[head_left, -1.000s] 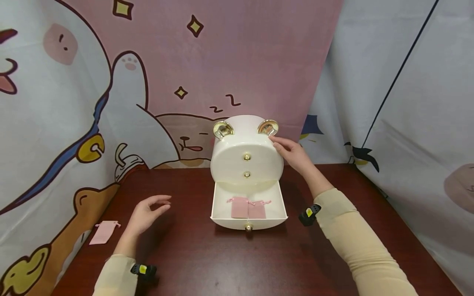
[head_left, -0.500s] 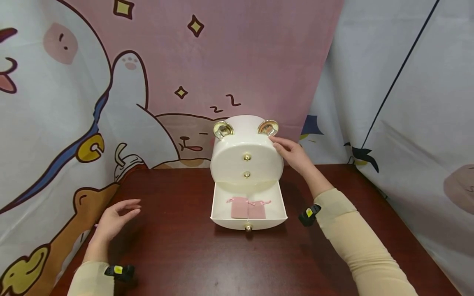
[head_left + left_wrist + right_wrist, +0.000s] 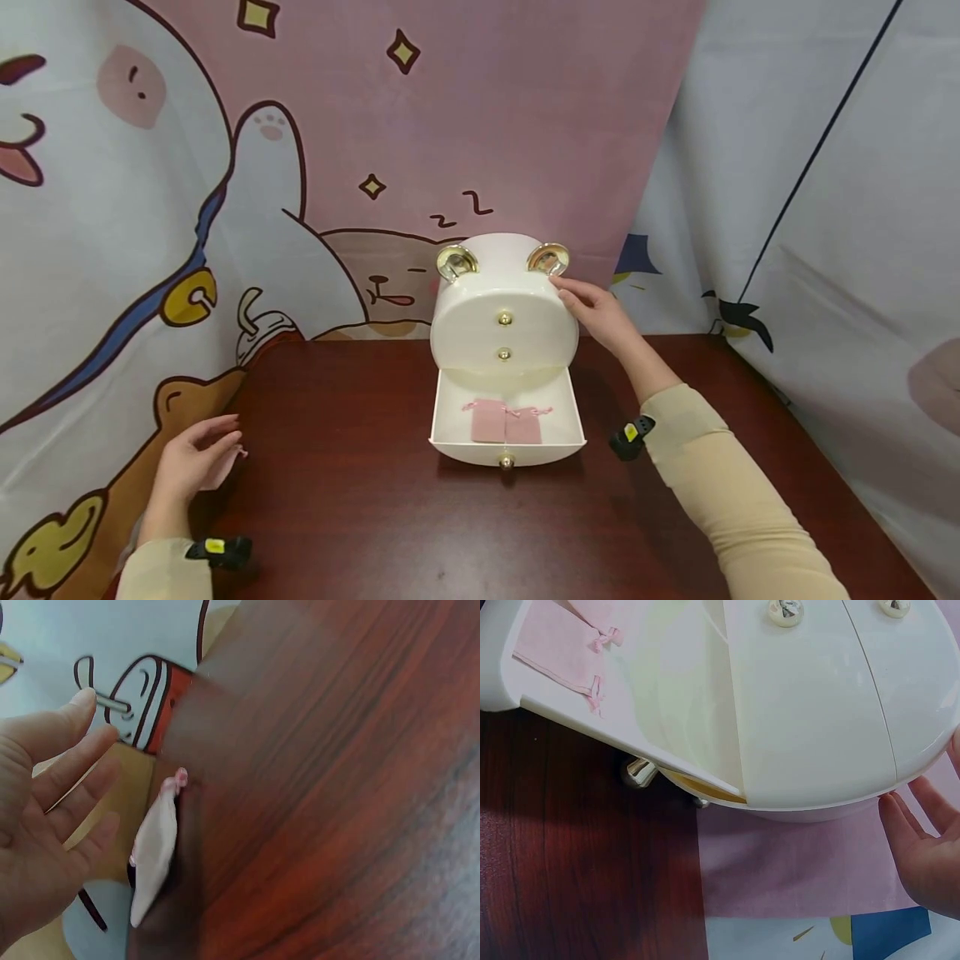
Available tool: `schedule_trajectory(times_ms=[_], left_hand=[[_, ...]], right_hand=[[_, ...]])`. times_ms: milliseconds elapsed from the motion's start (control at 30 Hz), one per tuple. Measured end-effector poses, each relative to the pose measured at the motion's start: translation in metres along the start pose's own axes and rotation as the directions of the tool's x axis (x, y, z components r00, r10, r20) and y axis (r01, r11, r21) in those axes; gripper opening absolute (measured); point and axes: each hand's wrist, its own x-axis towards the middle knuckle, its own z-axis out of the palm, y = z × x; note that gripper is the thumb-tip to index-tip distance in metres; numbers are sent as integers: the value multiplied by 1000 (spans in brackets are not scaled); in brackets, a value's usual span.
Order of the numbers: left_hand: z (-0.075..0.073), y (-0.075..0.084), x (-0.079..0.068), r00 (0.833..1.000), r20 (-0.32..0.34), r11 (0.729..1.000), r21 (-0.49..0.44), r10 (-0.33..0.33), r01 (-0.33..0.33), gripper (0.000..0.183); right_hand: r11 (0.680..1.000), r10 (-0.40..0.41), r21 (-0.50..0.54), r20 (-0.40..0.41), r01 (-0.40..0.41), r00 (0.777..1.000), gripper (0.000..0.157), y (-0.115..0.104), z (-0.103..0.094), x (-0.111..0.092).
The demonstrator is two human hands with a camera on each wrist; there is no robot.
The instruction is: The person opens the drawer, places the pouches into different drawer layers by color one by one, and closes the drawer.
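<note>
A white box (image 3: pixel 468 337) with gold ear-shaped pieces and gold knobs stands at the table's back middle in the head view. Its bottom drawer (image 3: pixel 448 421) is pulled out. Two pink drawstring pouches (image 3: pixel 489 423) lie side by side inside. My right hand (image 3: pixel 600 318) touches the box's upper right side with its fingertips, below the right ear. At the table's left edge, my left hand (image 3: pixel 180 471) hovers by a third pink pouch (image 3: pixel 219 473), partly hiding it. In the left wrist view, that pouch (image 3: pixel 156 844) lies apart from the fingers, which are spread and hold nothing.
The dark red-brown wooden table (image 3: pixel 352 517) spreads around the box. A printed cartoon cloth (image 3: pixel 525 108) hangs behind it, and pale cloth (image 3: pixel 825 217) closes the right side. Small gold feet (image 3: pixel 639 772) show under the box in the right wrist view.
My left hand has moved left and slightly down, from beside the pouch to over it at the table's left edge. My right hand stays on the box; the drawer has not moved.
</note>
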Motion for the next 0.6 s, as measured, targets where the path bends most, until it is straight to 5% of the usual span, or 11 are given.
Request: schedule_trajectory(times_ms=[200, 600], left_hand=[[-4, -13, -2, 998, -33, 999, -1, -46, 46, 50], [-11, -23, 3, 987, 88, 988, 98, -131, 123, 61]], right_hand=[[1000, 9, -4, 0, -9, 1000, 51, 0, 0, 0], [1000, 8, 7, 5, -8, 1000, 50, -2, 0, -1]])
